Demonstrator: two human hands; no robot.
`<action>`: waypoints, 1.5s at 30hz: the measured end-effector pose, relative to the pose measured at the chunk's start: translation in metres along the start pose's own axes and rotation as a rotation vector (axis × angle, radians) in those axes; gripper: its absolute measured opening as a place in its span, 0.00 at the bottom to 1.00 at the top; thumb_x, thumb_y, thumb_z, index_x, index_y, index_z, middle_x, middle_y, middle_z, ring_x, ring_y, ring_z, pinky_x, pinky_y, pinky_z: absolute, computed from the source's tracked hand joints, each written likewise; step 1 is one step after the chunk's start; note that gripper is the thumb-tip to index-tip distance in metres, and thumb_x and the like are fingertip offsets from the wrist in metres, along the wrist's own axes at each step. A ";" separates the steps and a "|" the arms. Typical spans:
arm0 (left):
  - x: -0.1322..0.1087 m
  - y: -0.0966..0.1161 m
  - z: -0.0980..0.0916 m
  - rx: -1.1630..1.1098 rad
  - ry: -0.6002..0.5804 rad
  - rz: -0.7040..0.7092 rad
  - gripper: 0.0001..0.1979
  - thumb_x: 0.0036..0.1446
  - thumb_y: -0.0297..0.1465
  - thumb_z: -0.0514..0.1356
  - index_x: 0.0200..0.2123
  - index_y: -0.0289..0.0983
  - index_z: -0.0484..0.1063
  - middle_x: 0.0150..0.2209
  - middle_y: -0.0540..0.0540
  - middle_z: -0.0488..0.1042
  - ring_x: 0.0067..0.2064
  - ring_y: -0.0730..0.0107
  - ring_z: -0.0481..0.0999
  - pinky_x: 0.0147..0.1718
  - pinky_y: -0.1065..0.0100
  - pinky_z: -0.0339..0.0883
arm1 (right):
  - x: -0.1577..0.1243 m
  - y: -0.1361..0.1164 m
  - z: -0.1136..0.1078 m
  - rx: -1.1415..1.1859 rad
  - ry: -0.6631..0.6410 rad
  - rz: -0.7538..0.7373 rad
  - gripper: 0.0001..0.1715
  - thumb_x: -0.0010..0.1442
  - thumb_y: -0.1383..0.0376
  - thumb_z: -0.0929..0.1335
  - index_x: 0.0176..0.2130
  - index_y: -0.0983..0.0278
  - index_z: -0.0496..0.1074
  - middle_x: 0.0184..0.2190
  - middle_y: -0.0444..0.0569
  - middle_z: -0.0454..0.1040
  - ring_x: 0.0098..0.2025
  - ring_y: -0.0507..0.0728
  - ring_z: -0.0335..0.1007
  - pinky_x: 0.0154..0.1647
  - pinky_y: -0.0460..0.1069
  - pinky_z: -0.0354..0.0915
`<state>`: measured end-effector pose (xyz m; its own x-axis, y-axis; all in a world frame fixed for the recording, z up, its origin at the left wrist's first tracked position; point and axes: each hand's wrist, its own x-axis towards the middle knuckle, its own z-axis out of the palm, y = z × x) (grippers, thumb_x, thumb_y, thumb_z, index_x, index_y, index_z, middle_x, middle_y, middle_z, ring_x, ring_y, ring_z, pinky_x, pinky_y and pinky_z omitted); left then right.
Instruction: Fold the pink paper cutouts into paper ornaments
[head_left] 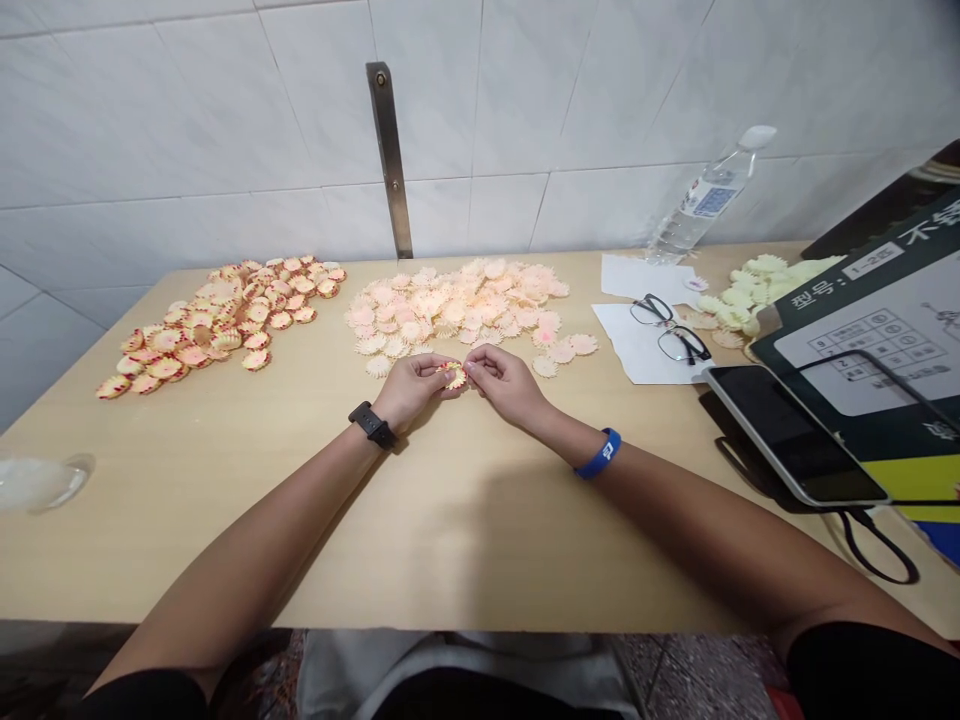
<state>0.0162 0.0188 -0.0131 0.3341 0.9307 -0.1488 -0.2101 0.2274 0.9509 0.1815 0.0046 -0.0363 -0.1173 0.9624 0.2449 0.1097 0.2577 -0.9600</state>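
Scalloped flower piece (pixel 453 376) being pinched just above desk (pixel 187 440) between closed fingertips of left hand (pixel 411 390) and right hand (pixel 506 383), partly hidden by fingers. Pale scalloped pieces (pixel 450 310) lying just ahead; red-edged pieces (pixel 225 325) spreading leftward; cream pieces (pixel 750 295) sitting partly behind printed board (pixel 862 330).

The one head-worn view looks forward and down from just above the near edge of the wooden table (pixel 465 540), close over the left hand (pixel 409 390) and right hand (pixel 510 385), facing the tiled wall (pixel 480 130), its outer edges seemingly stretched.
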 end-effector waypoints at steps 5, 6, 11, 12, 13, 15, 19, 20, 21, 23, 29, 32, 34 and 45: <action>0.000 0.000 0.002 0.001 0.037 -0.046 0.16 0.40 0.29 0.74 0.28 0.29 0.72 0.26 0.42 0.78 0.29 0.68 0.78 0.35 0.63 0.73 | -0.001 -0.003 0.000 -0.011 -0.046 0.002 0.13 0.60 0.55 0.66 0.33 0.63 0.66 0.23 0.41 0.66 0.24 0.49 0.60 0.25 0.46 0.57; -0.001 0.001 0.004 0.024 0.037 -0.046 0.15 0.43 0.29 0.73 0.27 0.29 0.70 0.26 0.42 0.77 0.28 0.68 0.78 0.33 0.64 0.73 | -0.001 -0.004 0.000 -0.006 -0.053 0.000 0.13 0.60 0.55 0.66 0.33 0.63 0.66 0.23 0.41 0.66 0.24 0.49 0.60 0.25 0.46 0.57; -0.003 0.003 0.010 0.238 0.038 -0.048 0.10 0.60 0.27 0.59 0.27 0.32 0.65 0.20 0.46 0.73 0.20 0.70 0.75 0.22 0.69 0.69 | -0.002 -0.004 0.000 -0.017 -0.061 0.000 0.12 0.60 0.56 0.66 0.35 0.63 0.68 0.23 0.41 0.66 0.24 0.50 0.61 0.26 0.46 0.58; -0.003 0.002 0.011 0.262 0.028 -0.044 0.10 0.62 0.27 0.58 0.28 0.32 0.65 0.20 0.46 0.73 0.20 0.70 0.76 0.22 0.70 0.69 | -0.002 -0.004 0.000 -0.023 -0.061 0.001 0.12 0.60 0.56 0.66 0.35 0.63 0.68 0.23 0.41 0.67 0.25 0.50 0.61 0.26 0.47 0.59; -0.003 0.002 0.011 0.268 0.018 -0.039 0.10 0.62 0.26 0.57 0.28 0.32 0.65 0.20 0.46 0.73 0.21 0.70 0.76 0.23 0.70 0.70 | -0.002 -0.004 0.000 -0.029 -0.059 0.002 0.12 0.60 0.56 0.66 0.35 0.63 0.68 0.23 0.42 0.67 0.25 0.50 0.62 0.27 0.47 0.59; -0.001 0.000 0.010 0.235 0.014 -0.029 0.09 0.62 0.25 0.57 0.29 0.31 0.66 0.21 0.46 0.74 0.22 0.72 0.76 0.27 0.70 0.72 | -0.002 -0.004 0.000 -0.038 -0.048 0.003 0.11 0.60 0.57 0.66 0.35 0.63 0.68 0.23 0.41 0.67 0.25 0.50 0.62 0.27 0.47 0.59; 0.002 -0.002 0.007 0.105 0.063 -0.021 0.03 0.60 0.22 0.57 0.32 0.30 0.69 0.24 0.45 0.75 0.27 0.73 0.77 0.36 0.66 0.74 | 0.000 -0.003 0.000 -0.033 -0.028 0.014 0.10 0.59 0.58 0.65 0.36 0.63 0.68 0.22 0.40 0.65 0.25 0.50 0.61 0.26 0.46 0.58; 0.002 -0.002 0.006 0.075 0.072 -0.023 0.02 0.58 0.21 0.58 0.33 0.30 0.70 0.26 0.44 0.76 0.28 0.72 0.78 0.38 0.65 0.74 | 0.001 -0.003 0.000 -0.028 -0.029 0.017 0.10 0.59 0.59 0.65 0.36 0.63 0.68 0.22 0.40 0.65 0.24 0.50 0.61 0.26 0.46 0.58; 0.002 -0.003 0.005 0.047 0.076 -0.031 0.02 0.56 0.21 0.60 0.34 0.29 0.71 0.27 0.44 0.77 0.30 0.72 0.78 0.40 0.63 0.74 | 0.001 -0.003 0.000 -0.023 -0.031 0.019 0.10 0.59 0.59 0.65 0.36 0.63 0.68 0.22 0.40 0.65 0.24 0.49 0.61 0.26 0.46 0.58; 0.002 -0.003 0.003 0.002 0.073 -0.050 0.07 0.51 0.21 0.65 0.35 0.29 0.73 0.29 0.44 0.77 0.33 0.70 0.79 0.43 0.62 0.73 | 0.001 -0.002 0.000 -0.017 -0.035 0.018 0.09 0.59 0.59 0.65 0.36 0.63 0.68 0.22 0.40 0.65 0.23 0.49 0.60 0.25 0.46 0.57; 0.001 -0.004 0.003 -0.060 0.043 -0.056 0.15 0.39 0.28 0.74 0.29 0.28 0.74 0.28 0.41 0.78 0.32 0.68 0.78 0.38 0.63 0.72 | 0.001 -0.002 -0.001 0.003 -0.029 0.026 0.09 0.59 0.59 0.64 0.36 0.63 0.67 0.22 0.40 0.65 0.23 0.48 0.59 0.24 0.45 0.57; 0.000 -0.001 0.006 -0.018 0.054 -0.048 0.14 0.43 0.30 0.73 0.26 0.29 0.72 0.24 0.43 0.76 0.27 0.72 0.75 0.33 0.65 0.72 | 0.002 -0.001 0.000 0.011 -0.025 0.032 0.10 0.59 0.59 0.65 0.35 0.63 0.67 0.22 0.40 0.66 0.23 0.48 0.59 0.24 0.45 0.57; -0.001 0.002 0.008 0.087 0.096 -0.068 0.13 0.50 0.32 0.69 0.24 0.30 0.70 0.21 0.45 0.73 0.22 0.73 0.73 0.27 0.67 0.70 | 0.001 0.000 0.000 0.003 -0.026 0.033 0.10 0.60 0.59 0.65 0.35 0.63 0.67 0.22 0.40 0.66 0.23 0.48 0.59 0.24 0.45 0.57; 0.001 -0.004 0.006 0.130 0.101 0.021 0.09 0.60 0.29 0.60 0.28 0.31 0.68 0.25 0.45 0.74 0.25 0.74 0.75 0.33 0.66 0.73 | 0.002 0.003 0.000 -0.033 -0.019 0.032 0.10 0.60 0.58 0.64 0.36 0.63 0.67 0.23 0.41 0.67 0.23 0.49 0.60 0.24 0.46 0.58</action>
<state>0.0229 0.0167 -0.0149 0.2350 0.9605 -0.1490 -0.0936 0.1749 0.9801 0.1813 0.0069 -0.0386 -0.1316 0.9686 0.2109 0.1464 0.2294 -0.9622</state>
